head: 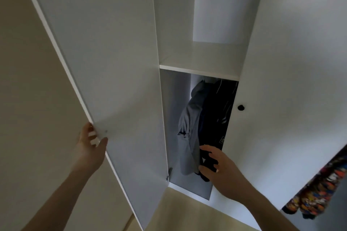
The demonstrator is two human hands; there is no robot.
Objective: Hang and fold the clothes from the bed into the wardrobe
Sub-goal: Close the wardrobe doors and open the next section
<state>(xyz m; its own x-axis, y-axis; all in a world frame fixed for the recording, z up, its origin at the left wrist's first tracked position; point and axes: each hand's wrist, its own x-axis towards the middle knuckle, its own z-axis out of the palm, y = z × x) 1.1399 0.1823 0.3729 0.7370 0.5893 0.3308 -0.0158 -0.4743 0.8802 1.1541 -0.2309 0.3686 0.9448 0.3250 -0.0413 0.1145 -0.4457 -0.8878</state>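
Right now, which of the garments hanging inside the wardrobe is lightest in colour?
The grey garment, hanging leftmost, nearest the open door. The dark garments to its right are navy or black; the right hand reaches in at their lower edge.

Rail, hangers hidden behind shelf (199,71). Patterned garment (319,189) cut off at right edge. Dark clothes (216,114) too shadowed to separate.

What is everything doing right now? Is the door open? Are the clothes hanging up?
left door: swung open
right door: closed
grey garment: hanging inside
dark garment: hanging inside
upper shelf: bare where visible
left hand: grips the left door's edge
right hand: touches the dark garment
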